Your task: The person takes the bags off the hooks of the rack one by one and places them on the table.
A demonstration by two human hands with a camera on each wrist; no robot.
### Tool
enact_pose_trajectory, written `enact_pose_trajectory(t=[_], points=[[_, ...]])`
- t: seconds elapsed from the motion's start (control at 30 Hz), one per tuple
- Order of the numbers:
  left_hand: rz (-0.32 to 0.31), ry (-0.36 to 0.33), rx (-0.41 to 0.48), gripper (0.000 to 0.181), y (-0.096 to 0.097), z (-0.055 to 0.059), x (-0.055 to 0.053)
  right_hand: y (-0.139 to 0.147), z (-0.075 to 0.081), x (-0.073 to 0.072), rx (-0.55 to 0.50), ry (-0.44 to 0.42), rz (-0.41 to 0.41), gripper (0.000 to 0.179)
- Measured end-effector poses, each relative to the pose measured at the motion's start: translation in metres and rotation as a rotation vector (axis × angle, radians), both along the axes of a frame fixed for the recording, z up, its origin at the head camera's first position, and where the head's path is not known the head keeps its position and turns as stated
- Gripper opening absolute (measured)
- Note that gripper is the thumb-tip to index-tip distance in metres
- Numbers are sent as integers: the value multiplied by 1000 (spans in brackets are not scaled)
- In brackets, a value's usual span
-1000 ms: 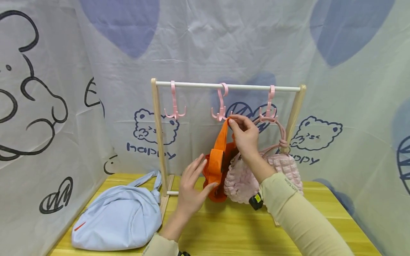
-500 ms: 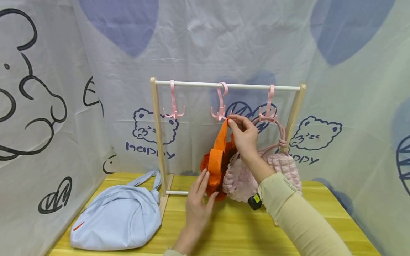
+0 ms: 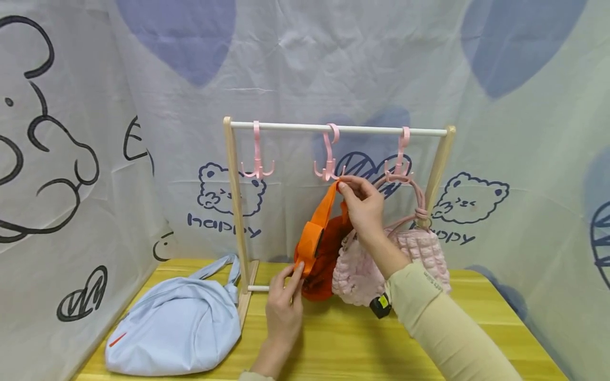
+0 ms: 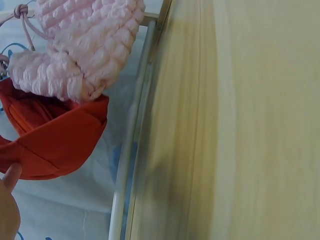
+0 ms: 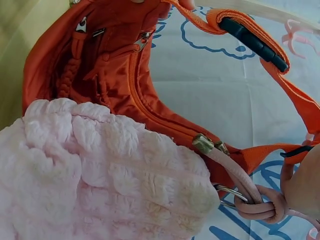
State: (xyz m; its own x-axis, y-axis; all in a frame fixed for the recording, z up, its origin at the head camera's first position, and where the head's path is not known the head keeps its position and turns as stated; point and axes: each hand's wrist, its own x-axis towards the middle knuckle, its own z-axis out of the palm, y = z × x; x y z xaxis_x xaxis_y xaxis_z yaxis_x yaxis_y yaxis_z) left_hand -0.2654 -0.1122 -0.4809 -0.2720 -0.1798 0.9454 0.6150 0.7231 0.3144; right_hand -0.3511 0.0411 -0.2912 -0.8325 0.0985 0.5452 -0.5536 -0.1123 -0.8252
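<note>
An orange shoulder bag (image 3: 330, 244) with a dark strap buckle (image 5: 252, 42) is held up below the middle pink hook (image 3: 328, 165). My right hand (image 3: 366, 209) pinches the top of its orange strap (image 3: 326, 200), fingertips right at the hook's lower prong. My left hand (image 3: 284, 312) pinches the bag's lower left end, where the strap joins it. In the left wrist view one finger (image 4: 12, 175) lies against the orange fabric. A pink quilted bag (image 3: 359, 270) hangs by its knotted cord handle from the right pink hook (image 3: 398, 166), partly hidden behind my right forearm.
The hooks hang on a white rail (image 3: 290, 126) between wooden posts (image 3: 236, 211). At left, the third pink hook (image 3: 258, 159) bears nothing. A light blue bag (image 3: 176, 323) lies on the yellow wood-grain table (image 3: 343, 349), beside the rack's left foot. A printed cloth stands behind.
My left hand has come in to the orange bag's lower end and drawn it left, so the strap slants more. My right hand stays almost still at the middle hook.
</note>
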Motion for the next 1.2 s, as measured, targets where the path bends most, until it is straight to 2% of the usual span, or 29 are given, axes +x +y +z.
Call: enact_pose_trajectory(t=[0.23, 0.4, 0.5, 0.73, 1.2], points=[[-39, 49, 2, 34, -7, -1, -2, -2, -5, 1, -8, 1, -2, 24], [-4, 74, 17, 33, -11, 2, -3, -1, -9, 2, -29, 16, 4, 24], [21, 77, 38, 31, -17, 6, -2, 0, -11, 3, -43, 17, 14, 23], [19, 61, 76, 28, -36, 20, 1, 0, -14, 3, -65, -17, 31, 24], [6, 27, 166, 36, -71, 43, 10, -2, -29, 7, 0, -33, 53, 23]])
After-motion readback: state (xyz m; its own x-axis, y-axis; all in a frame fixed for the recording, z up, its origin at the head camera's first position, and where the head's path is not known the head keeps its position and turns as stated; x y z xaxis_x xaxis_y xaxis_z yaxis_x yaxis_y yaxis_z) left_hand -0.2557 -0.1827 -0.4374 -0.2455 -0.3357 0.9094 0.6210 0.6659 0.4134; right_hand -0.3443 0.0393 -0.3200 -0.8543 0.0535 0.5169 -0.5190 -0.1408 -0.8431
